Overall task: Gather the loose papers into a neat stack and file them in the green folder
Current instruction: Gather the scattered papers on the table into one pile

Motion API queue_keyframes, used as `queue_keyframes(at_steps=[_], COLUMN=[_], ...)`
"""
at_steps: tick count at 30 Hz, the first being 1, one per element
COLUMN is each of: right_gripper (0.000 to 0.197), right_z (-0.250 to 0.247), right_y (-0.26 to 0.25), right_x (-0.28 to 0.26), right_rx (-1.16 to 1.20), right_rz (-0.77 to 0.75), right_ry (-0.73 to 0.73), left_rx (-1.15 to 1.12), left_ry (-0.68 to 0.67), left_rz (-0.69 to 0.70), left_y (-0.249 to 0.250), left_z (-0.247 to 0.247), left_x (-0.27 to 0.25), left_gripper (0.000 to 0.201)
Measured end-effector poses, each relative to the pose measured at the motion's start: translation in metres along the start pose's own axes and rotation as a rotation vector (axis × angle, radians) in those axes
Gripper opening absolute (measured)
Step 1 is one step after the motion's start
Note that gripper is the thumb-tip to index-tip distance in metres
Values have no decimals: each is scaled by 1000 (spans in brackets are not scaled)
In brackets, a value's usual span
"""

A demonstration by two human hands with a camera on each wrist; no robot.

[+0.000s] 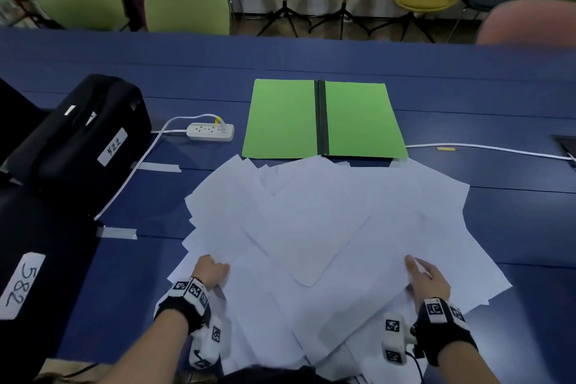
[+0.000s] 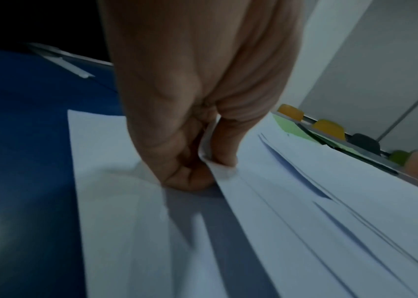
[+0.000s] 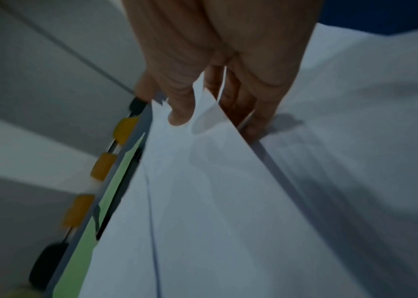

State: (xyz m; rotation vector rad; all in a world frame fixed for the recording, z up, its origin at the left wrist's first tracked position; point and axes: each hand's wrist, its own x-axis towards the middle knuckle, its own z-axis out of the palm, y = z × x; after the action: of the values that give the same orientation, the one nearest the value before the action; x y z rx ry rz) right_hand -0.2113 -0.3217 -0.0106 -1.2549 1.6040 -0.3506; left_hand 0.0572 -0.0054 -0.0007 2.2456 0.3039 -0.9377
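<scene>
Gathering is the step in hand, and it looks barely begun — the loose papers [image 1: 327, 227] lie fanned in a wide, overlapping spread across the blue table [image 1: 498, 87], right in front of the person. The left hand [image 1: 212, 271] is curled at the left edge of the spread, thumb and fingers pinching the lifted edges of a few sheets, as the left wrist view shows. The right hand [image 1: 427, 280] grips the right side, thumb on top and fingers tucked under a raised sheet. Next, I'd judge, both hands need to sweep inward, square the sheets and tap the edges level. The green folder [image 1: 324, 118] lies open and flat just beyond the papers, whose far corners overlap its near edge — both leaves look bare, nothing filed yet. Off left, a white power strip [image 1: 210, 131] and black bags [image 1: 81, 134].
</scene>
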Motion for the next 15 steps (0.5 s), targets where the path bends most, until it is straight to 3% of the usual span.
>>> queue_keyframes(at_steps=[1, 3, 5, 7, 9, 11, 13, 15], right_gripper=[63, 92, 97, 101, 81, 52, 39, 34], right_z=[5, 19, 39, 61, 73, 69, 55, 39], right_y=[1, 2, 2, 3, 3, -6, -17, -27], right_x=[2, -4, -15, -30, -35, -36, -34, -30], right_rx=[28, 23, -27, -101, -186, -237, -251, -260], right_rz=[79, 179, 128, 45, -28, -64, -80, -97], right_ry=[-7, -24, -50, -164, -220, -198, -162, -145], left_rx=[5, -92, -316, -473, -404, -362, -348, -379], left_ry=[-42, -100, -120, -79, 47, 147, 147, 94], left_rz=[-1, -17, -30, -91, -106, -95, -70, -74], left_y=[0, -1, 4, 17, 23, 23, 23, 16], left_z=[-1, 1, 3, 8, 11, 12, 6, -3], left_x=[2, 14, 15, 10, 10, 14, 11, 15], left_gripper=[9, 27, 56, 83, 73, 48, 29, 28])
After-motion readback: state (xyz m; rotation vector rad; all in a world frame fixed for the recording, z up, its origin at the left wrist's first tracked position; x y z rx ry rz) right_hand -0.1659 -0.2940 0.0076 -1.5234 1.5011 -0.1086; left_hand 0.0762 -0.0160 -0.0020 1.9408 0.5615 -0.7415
